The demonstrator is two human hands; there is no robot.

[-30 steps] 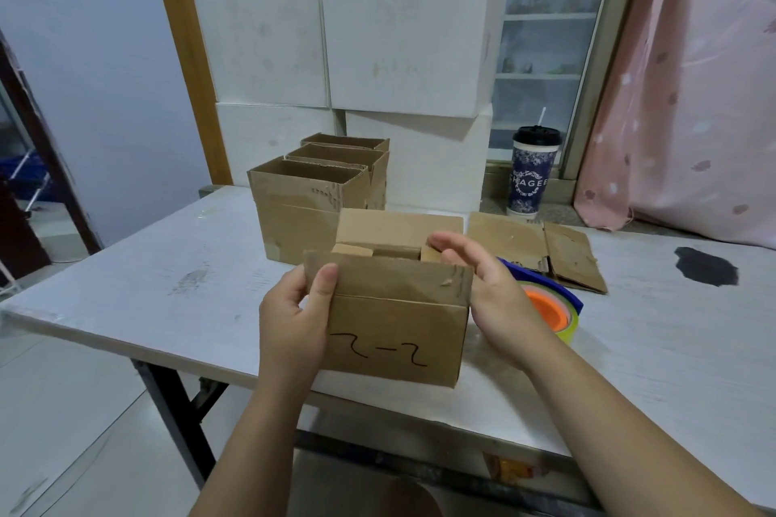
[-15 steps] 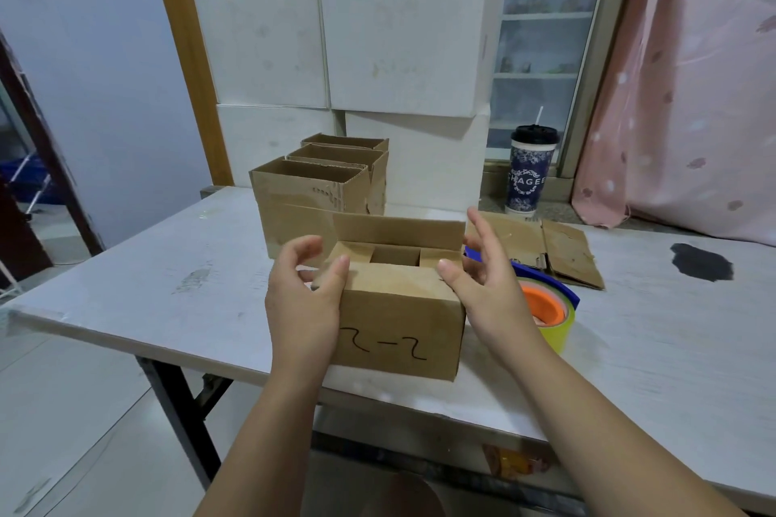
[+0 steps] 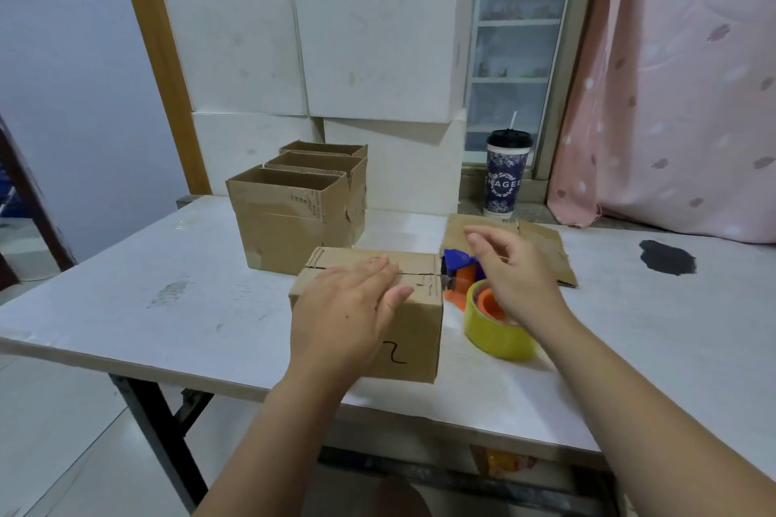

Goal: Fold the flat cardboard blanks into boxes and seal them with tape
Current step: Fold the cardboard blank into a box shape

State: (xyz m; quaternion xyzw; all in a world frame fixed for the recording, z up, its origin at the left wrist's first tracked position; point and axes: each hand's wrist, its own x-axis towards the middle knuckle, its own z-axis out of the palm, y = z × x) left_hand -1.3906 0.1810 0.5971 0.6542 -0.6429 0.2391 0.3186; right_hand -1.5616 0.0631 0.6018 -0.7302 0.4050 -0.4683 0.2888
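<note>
The left hand (image 3: 348, 306) lies flat with straight fingers, pressing on the closed top flaps of the box (image 3: 420, 319) near the front edge of the table (image 3: 168, 306); a pen mark like "2" shows on the box front; the right hand (image 3: 512, 273) hovers loosely open, holding nothing, over the tape roll (image 3: 495, 334) just right of the box; behind lie flat blanks (image 3: 546, 243) and a cup (image 3: 506, 176) reading "HAGEE".

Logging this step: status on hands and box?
Left hand flat on box, flaps closed. Right hand open over tape dispenser. Nothing in the way.
</note>
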